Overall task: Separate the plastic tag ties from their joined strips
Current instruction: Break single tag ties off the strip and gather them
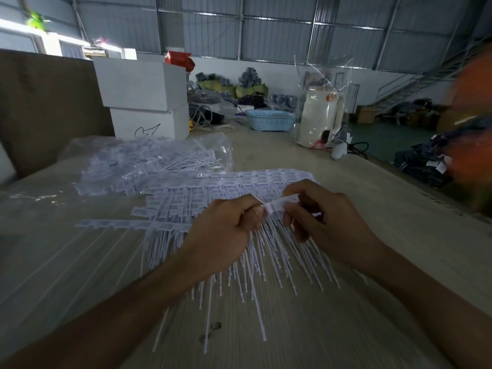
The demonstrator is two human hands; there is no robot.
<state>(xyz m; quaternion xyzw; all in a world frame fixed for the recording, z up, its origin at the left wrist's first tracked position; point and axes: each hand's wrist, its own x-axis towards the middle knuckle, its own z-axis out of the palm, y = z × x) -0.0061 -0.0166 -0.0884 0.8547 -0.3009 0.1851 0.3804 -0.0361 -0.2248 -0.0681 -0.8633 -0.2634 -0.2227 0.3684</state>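
A strip of joined white plastic tag ties (279, 205) is held up between both hands above the table. My left hand (226, 230) pinches its left end, and my right hand (322, 219) pinches the part just to the right; the long thin tails hang down below the hands. Under and behind the hands lies a heap of more joined strips (202, 198) with their tails fanned toward me. One long strip (127, 224) lies flat at the left of the heap.
A clear plastic bag (149, 161) holding more tie strips lies at the back left of the wooden table (306, 328). Behind it stand two stacked white boxes (143, 99), a blue basket (269, 119) and a bagged white kettle (319, 115). A blurred orange shape (474, 107) is at right.
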